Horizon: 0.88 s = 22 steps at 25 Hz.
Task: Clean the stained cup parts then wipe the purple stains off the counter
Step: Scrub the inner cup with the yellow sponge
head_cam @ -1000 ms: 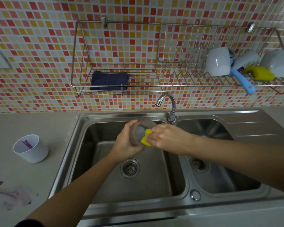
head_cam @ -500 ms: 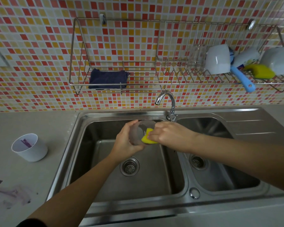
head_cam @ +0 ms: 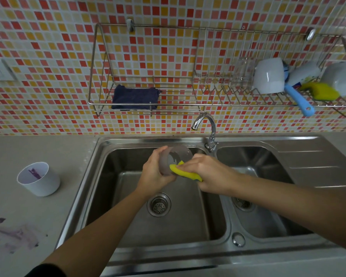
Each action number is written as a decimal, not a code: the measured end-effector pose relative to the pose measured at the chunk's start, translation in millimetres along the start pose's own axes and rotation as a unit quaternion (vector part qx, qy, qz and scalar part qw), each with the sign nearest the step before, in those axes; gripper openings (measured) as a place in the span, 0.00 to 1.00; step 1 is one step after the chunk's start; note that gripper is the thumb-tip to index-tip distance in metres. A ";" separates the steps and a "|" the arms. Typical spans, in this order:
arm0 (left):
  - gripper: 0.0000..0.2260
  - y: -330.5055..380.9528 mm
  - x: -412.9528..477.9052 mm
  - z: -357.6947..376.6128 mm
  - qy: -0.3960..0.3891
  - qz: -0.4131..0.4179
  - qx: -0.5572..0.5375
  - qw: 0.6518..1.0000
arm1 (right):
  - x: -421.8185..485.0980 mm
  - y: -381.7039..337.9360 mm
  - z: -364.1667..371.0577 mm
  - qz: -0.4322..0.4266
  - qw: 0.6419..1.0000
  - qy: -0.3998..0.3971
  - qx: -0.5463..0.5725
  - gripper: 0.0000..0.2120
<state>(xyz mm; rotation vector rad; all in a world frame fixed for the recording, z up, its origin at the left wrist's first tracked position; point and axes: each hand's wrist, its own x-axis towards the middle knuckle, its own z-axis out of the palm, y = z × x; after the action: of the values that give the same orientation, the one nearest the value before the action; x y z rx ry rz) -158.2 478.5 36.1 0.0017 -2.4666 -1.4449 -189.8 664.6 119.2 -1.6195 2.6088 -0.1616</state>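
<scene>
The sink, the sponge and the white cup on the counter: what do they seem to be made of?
Sink: stainless steel by its look, brushed grey with soft reflections.
Sponge: yellow foam, bending under the right hand.
White cup: probably plastic, thin-walled and matte, purple-stained inside; ceramic cannot be ruled out.

I count two sink basins, one at 6 o'clock (head_cam: 128, 226) and one at 4 (head_cam: 268, 222), two yellow sponges, one in my right grip (head_cam: 183, 171) and one on the rack at 2 (head_cam: 322, 91), one stained white cup (head_cam: 39, 179) on the table at 9, and one dark cloth (head_cam: 135, 97) at 12.
</scene>
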 end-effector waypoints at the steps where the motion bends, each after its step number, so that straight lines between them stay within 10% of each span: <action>1: 0.38 -1.2 0.6 -0.2 0.010 -0.008 0.002 1.000 | 1.4 0.8 0.4 -0.014 0.999 0.005 -0.036 0.24; 11: 0.43 4.2 -0.1 -5.4 -0.139 0.045 -0.015 0.989 | 8.2 24.8 -21.5 -0.222 0.912 -0.014 -0.344 0.06; 19: 0.40 6.5 1.9 -0.3 -0.040 0.054 0.041 0.997 | 8.2 2.4 -13.0 -0.014 0.994 -0.075 -0.073 0.15; 22: 0.39 5.5 1.7 -2.8 -0.029 0.047 0.037 0.998 | 1.3 -1.4 -16.2 -0.087 0.956 -0.058 -0.273 0.11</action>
<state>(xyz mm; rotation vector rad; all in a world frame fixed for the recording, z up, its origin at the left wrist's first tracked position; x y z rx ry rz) -158.4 478.6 42.5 -0.1409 -2.5290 -1.3335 -190.9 663.7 135.4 -1.9336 2.5537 0.6858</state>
